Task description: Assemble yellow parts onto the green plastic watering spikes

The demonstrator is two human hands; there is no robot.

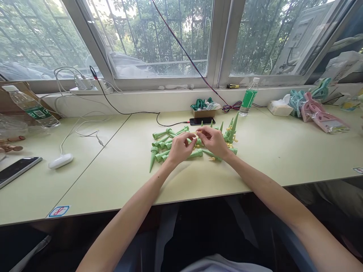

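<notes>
Over a pile of green plastic spikes [161,145], both hands meet with fingertips close together. My left hand [182,146] is closed in a pinch at a small yellow plastic piece [195,132]. From the other side, my right hand [212,140] pinches at the same piece, its fingers partly covering it. Ribbed-capped spikes lie on their sides around my left hand, one pointing toward the table's front edge. Beyond my right hand, several green spikes [233,128] stand upright with small yellow parts about their bases. Another yellow part [211,159] lies below my right wrist.
Behind the pile are a black phone [202,121] on a cable and a small box [204,112] of green items. A water bottle [248,97], a tissue pack [280,107] and plastic clips [317,107] are right. A white device [61,161] lies left on the table [113,177].
</notes>
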